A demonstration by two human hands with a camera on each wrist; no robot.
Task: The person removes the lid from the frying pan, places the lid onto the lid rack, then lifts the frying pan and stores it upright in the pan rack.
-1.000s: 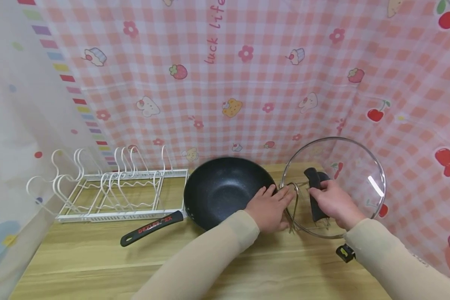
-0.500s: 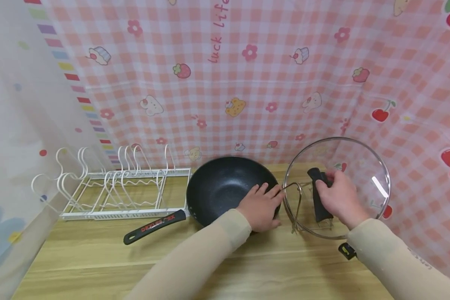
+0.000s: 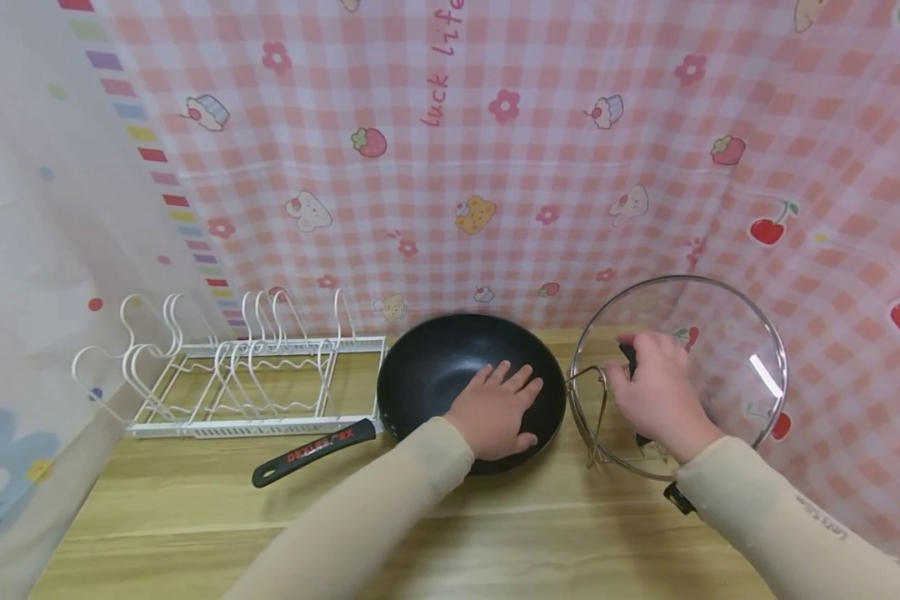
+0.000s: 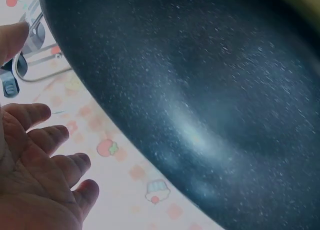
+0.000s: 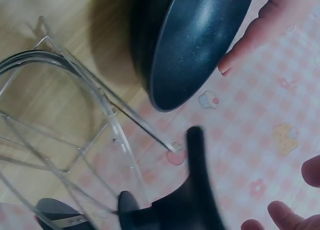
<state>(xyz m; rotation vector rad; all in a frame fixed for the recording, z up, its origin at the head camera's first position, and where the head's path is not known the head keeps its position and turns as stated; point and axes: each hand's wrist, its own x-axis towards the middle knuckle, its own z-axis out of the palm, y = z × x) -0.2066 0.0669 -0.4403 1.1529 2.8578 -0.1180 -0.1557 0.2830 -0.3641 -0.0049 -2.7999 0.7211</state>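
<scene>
My left hand (image 3: pixel 491 412) is spread with straight fingers over the right part of a black wok (image 3: pixel 427 367). In the left wrist view its fingers stand apart from the wok's rim. My right hand (image 3: pixel 660 396) is at the black handle of a round glass lid (image 3: pixel 727 333). The right wrist view has its fingertips (image 5: pixel 282 215) clear of that lid handle (image 5: pixel 200 185). The lid leans upright in a metal wire stand (image 3: pixel 600 408) just right of the wok. In the head view the right hand covers most of the lid handle.
A white wire rack (image 3: pixel 247 430) with several upright loops stands left of the wok. The wok's long handle (image 3: pixel 315 452) points left toward the front of the wooden table (image 3: pixel 390 533). A pink checked cloth (image 3: pixel 420 192) hangs behind and to the right.
My left hand has drawn left from the wire stand and wok rim to over the wok. The right fingers have come off the lid handle. The lid stays in the stand.
</scene>
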